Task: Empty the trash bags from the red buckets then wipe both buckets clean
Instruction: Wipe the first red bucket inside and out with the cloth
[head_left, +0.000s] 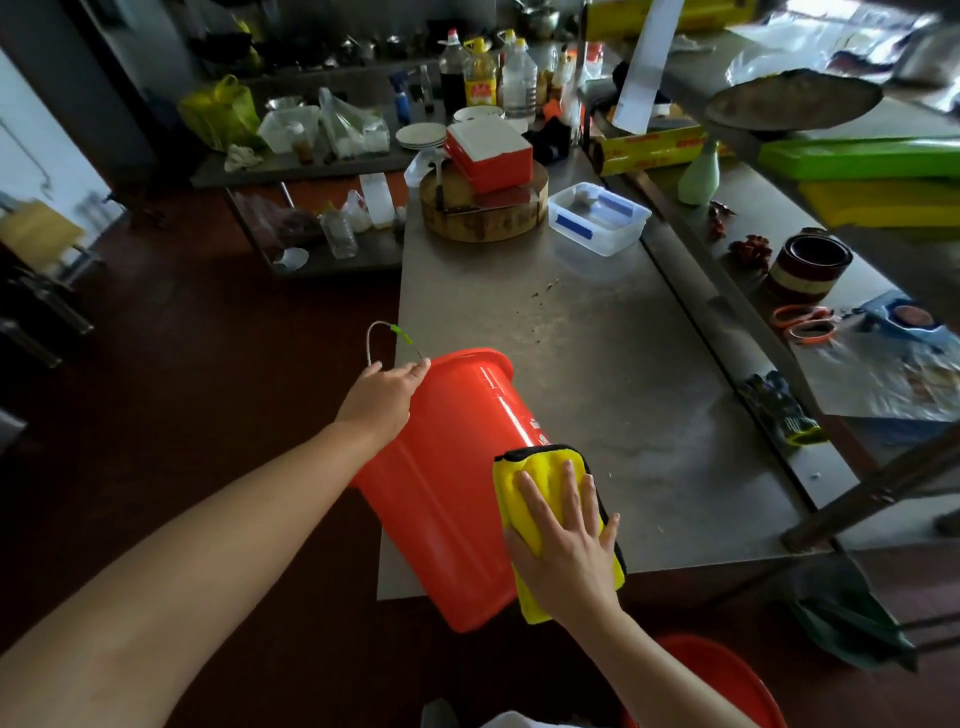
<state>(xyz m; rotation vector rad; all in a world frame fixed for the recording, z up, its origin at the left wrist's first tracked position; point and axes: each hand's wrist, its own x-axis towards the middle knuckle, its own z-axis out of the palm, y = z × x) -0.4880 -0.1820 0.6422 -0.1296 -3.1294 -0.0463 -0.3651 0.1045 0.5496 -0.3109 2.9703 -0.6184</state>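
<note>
- Left arm: bare, stretched forward from the lower left corner.
- Left hand: back upward, fingers curled over the rim of the red bucket, gripping it.
- Right forearm: bare, entering from the lower edge, angled up and leftward.
- Right hand: palm down, fingers straight and spread, pressing flat on the yellow cloth.

We see a steel counter, its top dull and scuffed. At 11 o'clock stands a round wooden chopping block. Near it, at 1 o'clock, is a clear lidded plastic box with blue clips. Crumbs speckle the surface toward 12 o'clock. At 7 o'clock a red bucket lies tilted across the near-left edge.
</note>
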